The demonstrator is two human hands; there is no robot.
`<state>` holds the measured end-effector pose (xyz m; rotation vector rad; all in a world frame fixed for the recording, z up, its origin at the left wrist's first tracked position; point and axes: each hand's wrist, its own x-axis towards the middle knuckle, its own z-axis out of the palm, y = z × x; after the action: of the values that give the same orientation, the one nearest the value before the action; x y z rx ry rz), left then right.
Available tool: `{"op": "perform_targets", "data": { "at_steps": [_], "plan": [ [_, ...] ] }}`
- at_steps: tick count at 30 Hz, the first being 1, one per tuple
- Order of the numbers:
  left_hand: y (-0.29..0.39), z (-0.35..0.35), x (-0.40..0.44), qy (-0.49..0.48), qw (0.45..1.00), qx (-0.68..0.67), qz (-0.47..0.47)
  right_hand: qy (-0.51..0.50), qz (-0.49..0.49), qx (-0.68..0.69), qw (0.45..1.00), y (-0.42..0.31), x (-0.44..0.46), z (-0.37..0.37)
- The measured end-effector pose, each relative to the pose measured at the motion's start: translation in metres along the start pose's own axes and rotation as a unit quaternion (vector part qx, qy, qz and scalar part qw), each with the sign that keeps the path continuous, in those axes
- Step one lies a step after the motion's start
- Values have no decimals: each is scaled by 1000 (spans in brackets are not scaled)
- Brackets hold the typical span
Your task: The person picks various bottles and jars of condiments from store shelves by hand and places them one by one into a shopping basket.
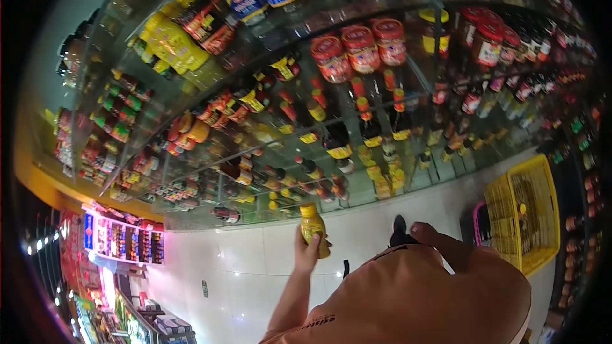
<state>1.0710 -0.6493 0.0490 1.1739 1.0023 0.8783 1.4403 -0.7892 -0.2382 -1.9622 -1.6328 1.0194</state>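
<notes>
Sitting in the left hand (307, 253) is a small yellow plastic bottle (312, 225) with a yellow cap (308, 208), tipped a little, above the shiny white floor (248, 261). The thumb and fingers curl snugly around it. The right hand (425, 233) is near a black shoe (399, 225); I cannot tell if it grips anything. Past the bottle are clear glass shelves (419, 76) with red-lidded jars (361, 51). A yellow plastic basket (553, 216) stands off to the right.
</notes>
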Motion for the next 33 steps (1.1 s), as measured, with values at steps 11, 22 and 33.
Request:
{"op": "perform_targets", "data": {
  "at_steps": [11,22,33],
  "plan": [
    [-125,65,-61,-180,965,-28,-188,-183,-7,483,856,-199,-66,-87],
    [-140,197,15,-276,903,179,-276,-78,-28,373,924,-83,-124,-161],
    [-265,318,63,-212,918,224,-248,389,157,241,875,160,-222,-305]
  ]
}}
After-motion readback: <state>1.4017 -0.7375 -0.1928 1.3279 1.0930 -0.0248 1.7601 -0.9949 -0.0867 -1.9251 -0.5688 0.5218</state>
